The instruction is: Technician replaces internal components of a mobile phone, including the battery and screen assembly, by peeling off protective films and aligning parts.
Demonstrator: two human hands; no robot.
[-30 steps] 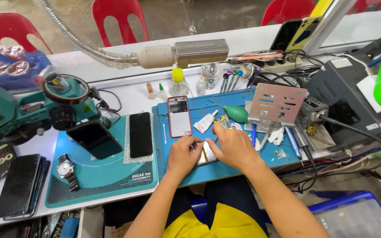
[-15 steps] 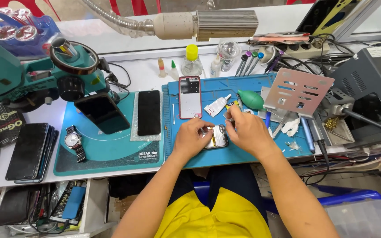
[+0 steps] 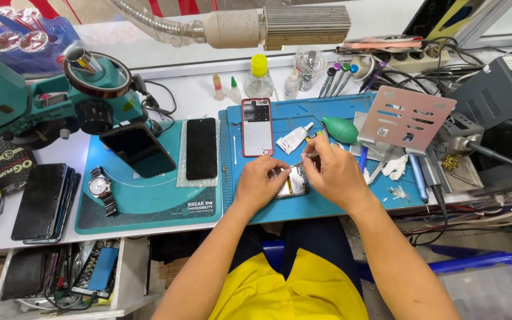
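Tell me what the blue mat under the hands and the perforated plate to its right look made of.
Blue mat: likely silicone or rubber, matte, with moulded ridges and compartments. Perforated plate: seemingly bare metal, dull grey sheen, with slots cut through it.

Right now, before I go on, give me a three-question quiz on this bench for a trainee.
1. True or false: both hands are on the opened phone.
2. Which lies left of the phone with the red frame: A) the green rubber bulb, B) the black phone, C) the metal plate?
3. What lies on the teal mat beside the stack of dark phones?

Key:
1. True: left hand and right hand both touch it.
2. B.
3. A wristwatch.
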